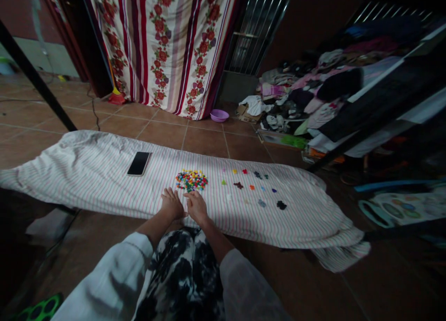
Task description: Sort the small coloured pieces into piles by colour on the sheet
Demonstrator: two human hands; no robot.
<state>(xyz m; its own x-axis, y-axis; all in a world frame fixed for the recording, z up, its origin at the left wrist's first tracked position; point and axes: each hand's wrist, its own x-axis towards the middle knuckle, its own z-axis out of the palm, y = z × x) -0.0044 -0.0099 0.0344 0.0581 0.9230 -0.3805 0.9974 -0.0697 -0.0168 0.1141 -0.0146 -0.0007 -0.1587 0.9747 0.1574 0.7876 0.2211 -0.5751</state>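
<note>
My left hand (172,204) lies on the striped cloth with its fingers stretched out and apart, just below a mixed pile of small colourful beads (191,179). Close beside it is my right hand (197,206), its fingers curled in and the index finger pointing left near the pile's lower edge. Anything between those fingertips is too small to make out. Right of the pile, little single-colour groups lie in rough rows, among them a red group (245,171), a brown group (238,185), an orange group (252,187), a grey group (261,203) and a black group (281,205).
A phone (138,163) rests on the striped cloth (101,172), left of the pile. Beyond the cloth stand a purple basin (219,115) and a red broom (116,97) by a floral curtain (163,42). Clothes (306,88) are heaped at the right.
</note>
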